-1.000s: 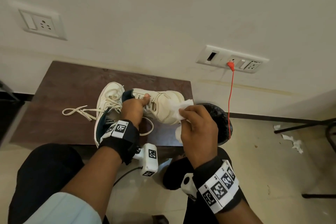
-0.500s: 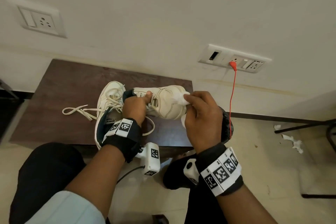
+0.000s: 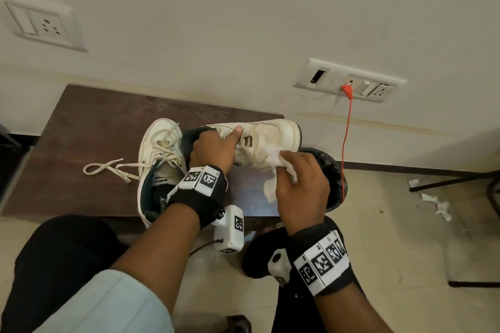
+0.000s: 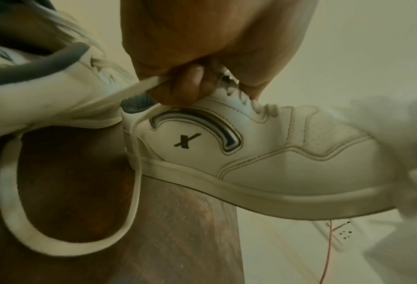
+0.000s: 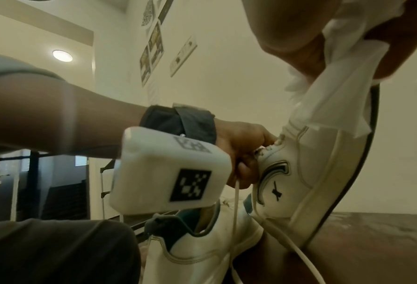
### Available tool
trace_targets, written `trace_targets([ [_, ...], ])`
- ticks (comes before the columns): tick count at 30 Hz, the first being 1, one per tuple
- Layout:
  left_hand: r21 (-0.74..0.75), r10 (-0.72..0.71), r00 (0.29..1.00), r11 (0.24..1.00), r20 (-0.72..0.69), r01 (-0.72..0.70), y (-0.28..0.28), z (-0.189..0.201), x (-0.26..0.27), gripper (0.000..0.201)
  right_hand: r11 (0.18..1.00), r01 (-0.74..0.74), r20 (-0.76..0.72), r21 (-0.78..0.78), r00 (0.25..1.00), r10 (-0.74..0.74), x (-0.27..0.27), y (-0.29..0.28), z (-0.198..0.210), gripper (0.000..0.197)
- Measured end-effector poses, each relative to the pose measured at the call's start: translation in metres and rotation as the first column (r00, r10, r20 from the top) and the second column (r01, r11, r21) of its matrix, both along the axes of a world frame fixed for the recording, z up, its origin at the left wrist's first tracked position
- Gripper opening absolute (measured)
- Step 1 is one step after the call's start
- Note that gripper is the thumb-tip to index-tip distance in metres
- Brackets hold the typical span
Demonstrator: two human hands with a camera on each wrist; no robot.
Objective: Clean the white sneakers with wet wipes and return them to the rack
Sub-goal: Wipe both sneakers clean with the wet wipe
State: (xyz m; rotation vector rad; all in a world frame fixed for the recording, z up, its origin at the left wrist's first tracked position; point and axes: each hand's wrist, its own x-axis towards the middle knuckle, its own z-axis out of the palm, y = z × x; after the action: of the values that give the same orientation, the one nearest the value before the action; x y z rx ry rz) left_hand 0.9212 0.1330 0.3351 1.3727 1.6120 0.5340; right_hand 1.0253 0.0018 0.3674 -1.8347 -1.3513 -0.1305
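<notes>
The bench [image 3: 89,127] carries both sneakers. The resting sneaker [image 3: 158,159] lies just left of the left hand, laces loose, toe pointing away from the person. The held sneaker [image 3: 267,140] is raised off the bench; its long axis runs crosswise from heel at the left hand to toe beyond the right hand, side panel facing the person. The left hand [image 3: 213,150] grips it at the collar, thumb over the lace area and fingers curled inside. The right hand [image 3: 300,184] pinches the wet wipe [image 3: 274,158] against the forefoot side panel, directly ahead of its fingers. Judgement: the next wipe strokes run along that axis, and the right hand is the nearer one to the toe.
</notes>
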Motion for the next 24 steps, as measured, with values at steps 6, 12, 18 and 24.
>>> trace_targets([
  [6,0.088,-0.130,0.904,0.980,-0.408,0.180,-0.003,-0.011,0.006,0.053,0.990,0.044,-0.073,-0.131,0.996,-0.054,0.017,-0.010,-0.024,0.024],
  [12,0.076,-0.223,0.793,0.944,-0.566,0.320,-0.006,-0.029,0.006,0.050,0.907,-0.008,-0.062,-0.420,0.998,-0.020,0.030,0.009,-0.061,0.026],
  [18,0.089,-0.257,0.750,0.918,-0.609,0.387,-0.004,-0.036,0.014,0.046,0.780,-0.119,-0.049,-0.615,0.992,0.113,0.027,0.021,-0.076,0.029],
  [24,0.107,-0.251,0.735,0.909,-0.630,0.403,-0.002,-0.042,0.018,0.045,0.706,-0.233,0.012,-0.669,0.946,0.324,0.008,0.010,-0.084,0.027],
])
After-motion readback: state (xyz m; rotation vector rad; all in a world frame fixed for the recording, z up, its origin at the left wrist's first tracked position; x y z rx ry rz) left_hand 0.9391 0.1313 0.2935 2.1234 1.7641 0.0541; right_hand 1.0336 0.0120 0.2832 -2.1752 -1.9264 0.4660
